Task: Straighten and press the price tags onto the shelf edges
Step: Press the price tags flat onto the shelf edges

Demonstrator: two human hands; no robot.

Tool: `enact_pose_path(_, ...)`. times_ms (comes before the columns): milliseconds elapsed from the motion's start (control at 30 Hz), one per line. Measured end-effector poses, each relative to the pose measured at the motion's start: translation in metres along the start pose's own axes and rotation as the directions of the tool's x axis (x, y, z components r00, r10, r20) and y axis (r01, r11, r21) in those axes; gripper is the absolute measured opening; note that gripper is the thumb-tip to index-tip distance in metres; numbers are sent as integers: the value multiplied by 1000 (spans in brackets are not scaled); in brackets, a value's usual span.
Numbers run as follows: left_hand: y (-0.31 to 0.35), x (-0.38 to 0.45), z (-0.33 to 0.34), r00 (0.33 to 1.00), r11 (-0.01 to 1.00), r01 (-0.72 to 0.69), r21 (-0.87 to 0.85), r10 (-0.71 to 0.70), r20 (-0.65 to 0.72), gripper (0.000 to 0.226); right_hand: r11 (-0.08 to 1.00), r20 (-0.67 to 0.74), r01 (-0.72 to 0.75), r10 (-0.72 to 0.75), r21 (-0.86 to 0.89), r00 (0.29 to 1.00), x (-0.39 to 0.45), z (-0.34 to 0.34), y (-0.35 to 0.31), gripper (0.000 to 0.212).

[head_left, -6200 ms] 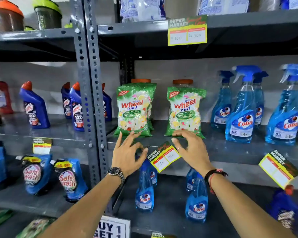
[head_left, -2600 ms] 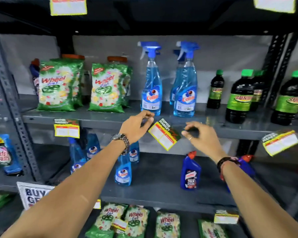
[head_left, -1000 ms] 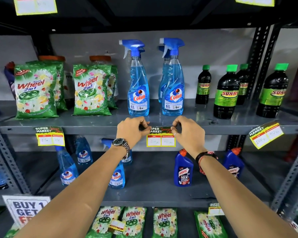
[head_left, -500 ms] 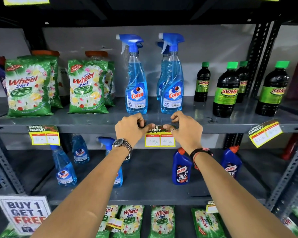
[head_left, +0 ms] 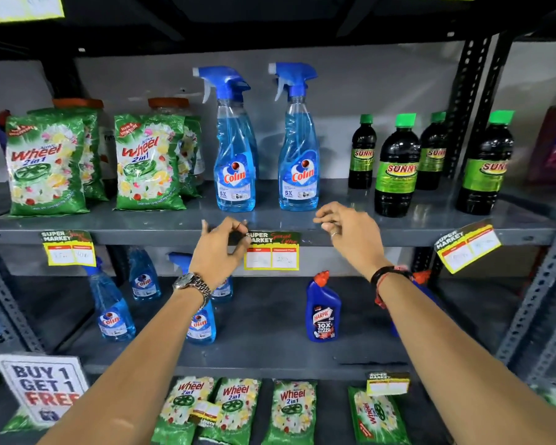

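The middle price tag (head_left: 272, 251) hangs level on the shelf edge (head_left: 142, 236); left hand (head_left: 220, 252) touches its 9 o'clock corner, grip loosely curled, empty. Right hand (head_left: 350, 234) hovers spread. Best next: the tilted tag (head_left: 467, 245) at 3 o'clock, levelled then pressed flat

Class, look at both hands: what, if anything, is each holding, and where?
Nothing. The right hand is clear of the tag; the left hand is at its left edge, ungripped.

We see the middle price tag (head_left: 272, 251) on the shelf edge (head_left: 161, 236), below two spray bottles (head_left: 235, 146). Another price tag (head_left: 467, 245) hangs tilted at the far right.
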State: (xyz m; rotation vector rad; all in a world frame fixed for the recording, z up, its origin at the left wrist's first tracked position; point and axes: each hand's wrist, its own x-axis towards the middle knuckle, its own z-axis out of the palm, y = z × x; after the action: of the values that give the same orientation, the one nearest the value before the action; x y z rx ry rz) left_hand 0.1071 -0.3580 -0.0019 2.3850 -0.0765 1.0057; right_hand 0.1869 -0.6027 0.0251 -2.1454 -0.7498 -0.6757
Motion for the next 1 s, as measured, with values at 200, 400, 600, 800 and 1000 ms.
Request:
enact_pose_path(200,58,-10,39,999,987,-14,161,8,33,10,996,-214,-47,31,-72,976,-26,-113,78,19)
enact_pose_path(400,157,-3,114,996,985,-34,170,20,86,13,995,-149,-90,83,-44,985,-47,-196,160,18)
enact_pose_path(600,231,-3,179,987,971,-9,238,-30,160,24,1000,27,-23,23,0,999,-59,-217,198,28)
enact_pose_path(800,259,21,207,986,958,-13,285,-36,163,24,994,63,22,-29,103,998,-44,-212,199,30)
enact_pose_path(1000,260,23,216,993,966,-12,257,-19,116,9,999,-84,26,-23,31,996,-44,-209,202,8)
